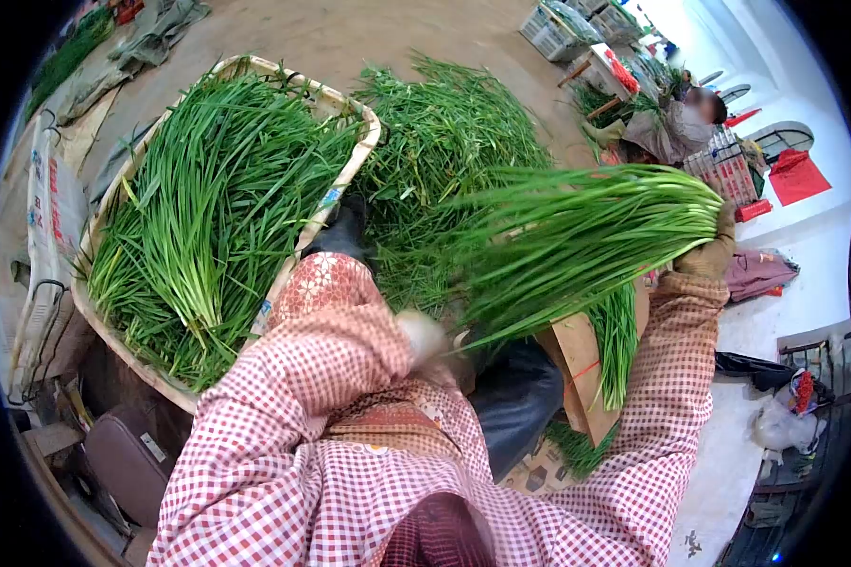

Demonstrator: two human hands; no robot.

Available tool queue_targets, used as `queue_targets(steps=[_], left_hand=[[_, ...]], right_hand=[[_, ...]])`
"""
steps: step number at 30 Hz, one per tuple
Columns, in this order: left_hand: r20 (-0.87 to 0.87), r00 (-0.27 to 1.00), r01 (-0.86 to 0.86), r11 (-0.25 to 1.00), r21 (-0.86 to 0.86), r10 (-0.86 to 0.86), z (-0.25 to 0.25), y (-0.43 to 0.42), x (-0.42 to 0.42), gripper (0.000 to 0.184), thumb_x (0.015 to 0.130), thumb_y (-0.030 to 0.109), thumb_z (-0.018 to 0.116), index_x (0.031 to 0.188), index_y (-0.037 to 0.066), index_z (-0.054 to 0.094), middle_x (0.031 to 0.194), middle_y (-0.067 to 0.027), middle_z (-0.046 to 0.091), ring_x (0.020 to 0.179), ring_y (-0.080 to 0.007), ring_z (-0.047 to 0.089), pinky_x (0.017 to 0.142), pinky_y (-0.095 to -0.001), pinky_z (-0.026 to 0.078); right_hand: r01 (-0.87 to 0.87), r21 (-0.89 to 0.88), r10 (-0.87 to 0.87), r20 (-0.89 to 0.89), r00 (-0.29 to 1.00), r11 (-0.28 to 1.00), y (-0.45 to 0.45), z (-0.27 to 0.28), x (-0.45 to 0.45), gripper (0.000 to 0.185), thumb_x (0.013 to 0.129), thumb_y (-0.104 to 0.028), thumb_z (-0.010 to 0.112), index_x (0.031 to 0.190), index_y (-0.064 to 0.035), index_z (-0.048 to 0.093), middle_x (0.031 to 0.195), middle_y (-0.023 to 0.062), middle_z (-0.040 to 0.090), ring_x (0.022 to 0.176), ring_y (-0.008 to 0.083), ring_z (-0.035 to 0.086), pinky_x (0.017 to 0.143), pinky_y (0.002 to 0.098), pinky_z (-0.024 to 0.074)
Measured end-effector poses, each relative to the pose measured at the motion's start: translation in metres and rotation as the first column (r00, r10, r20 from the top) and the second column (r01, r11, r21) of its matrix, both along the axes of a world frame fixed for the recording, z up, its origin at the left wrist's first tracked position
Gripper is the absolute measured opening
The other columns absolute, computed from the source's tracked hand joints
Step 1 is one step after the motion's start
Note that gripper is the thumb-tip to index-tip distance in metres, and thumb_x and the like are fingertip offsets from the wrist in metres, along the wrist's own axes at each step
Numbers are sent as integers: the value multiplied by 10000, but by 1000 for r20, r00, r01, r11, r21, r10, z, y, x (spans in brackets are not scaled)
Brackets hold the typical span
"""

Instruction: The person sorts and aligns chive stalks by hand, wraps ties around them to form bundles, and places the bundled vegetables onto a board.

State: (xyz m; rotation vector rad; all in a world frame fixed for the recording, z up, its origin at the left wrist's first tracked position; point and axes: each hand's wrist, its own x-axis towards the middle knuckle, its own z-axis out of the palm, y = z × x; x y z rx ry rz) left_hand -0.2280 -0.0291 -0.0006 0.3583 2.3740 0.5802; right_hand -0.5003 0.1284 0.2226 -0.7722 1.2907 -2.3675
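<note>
My right hand [709,253], in a brownish glove, is closed around the pale stem ends of a large bunch of garlic chives [596,241]. The bunch is held out to the right, its leaves fanning leftward and blurred at the tips. My left hand [424,338] is a pale smear of motion in front of my lap, below the loose leaf ends; its fingers cannot be made out. More chives [617,345] lie on a cardboard piece [581,378] beside my right knee, under the held bunch.
At my left stands a big pale-rimmed basket [373,128] full of chives. A loose heap of greens [444,142] lies on the floor ahead. Another person [671,132] sits at the back right near crates [558,33]. A brown padded seat [128,463] is at lower left.
</note>
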Motion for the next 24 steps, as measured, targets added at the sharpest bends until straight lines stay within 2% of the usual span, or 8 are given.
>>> queue_targets(steps=[6,10,12,13,15,19,22,24], left_hand=[[152,987,71,988,-136,-50,-28,19,35,393,797,243,644,1181,157,639,1144,-83,649,1040,-290,628,804,-457,525],[-181,971,-66,902,426,157,14,34,38,370,822,215,595,1179,116,594,1102,-141,644,1016,-339,617,857,-406,493],[21,953,-142,382,913,303,27,41,29,491,794,249,669,1233,66,548,1080,-138,644,995,-221,615,899,-357,474],[284,945,-287,-5,958,161,35,47,23,697,769,255,727,1342,13,412,1236,-145,555,1133,-210,525,997,-365,409],[204,975,-155,-383,911,89,43,53,-3,811,812,281,714,1427,23,251,1406,-133,398,1296,-237,384,1086,-364,301],[490,872,-350,-722,597,-18,52,73,-54,738,805,481,665,1361,95,370,1375,-41,439,1235,-245,432,1034,-433,362],[435,892,-242,-943,230,-123,52,67,-72,938,677,636,698,1374,100,371,1426,-108,381,1313,-327,333,1128,-496,208],[593,803,-160,-936,314,62,29,72,-64,903,738,683,601,1397,116,356,1448,-117,357,1310,-336,330,1124,-518,192]], right_hand=[[10,37,-5,-137,991,999,-27,10,-28,418,943,-330,497,1162,20,562,1125,187,621,999,328,614,884,488,506],[113,37,-112,-20,993,993,-91,-62,-28,449,873,-410,618,1041,7,617,940,111,663,819,227,636,747,370,544],[267,-9,-265,80,961,964,-110,-66,10,427,874,-386,627,1041,7,615,956,109,660,830,232,634,751,377,541],[385,0,-383,117,916,923,-115,-58,36,421,882,-386,616,1036,6,614,959,108,659,836,237,633,756,380,541],[411,-41,-404,110,908,911,-107,-66,49,429,888,-393,606,1048,6,607,969,111,658,843,242,633,766,386,541],[458,-46,-445,170,879,888,-62,-87,91,460,926,-405,538,1132,6,558,1059,136,632,897,266,632,816,412,540],[397,-98,-340,362,868,912,-29,-117,149,440,934,-409,519,1134,-19,552,1068,136,629,934,272,625,844,420,538],[483,-227,-303,540,785,846,-12,-159,164,397,933,-392,525,1118,-42,558,1054,132,629,951,269,624,843,422,542]])
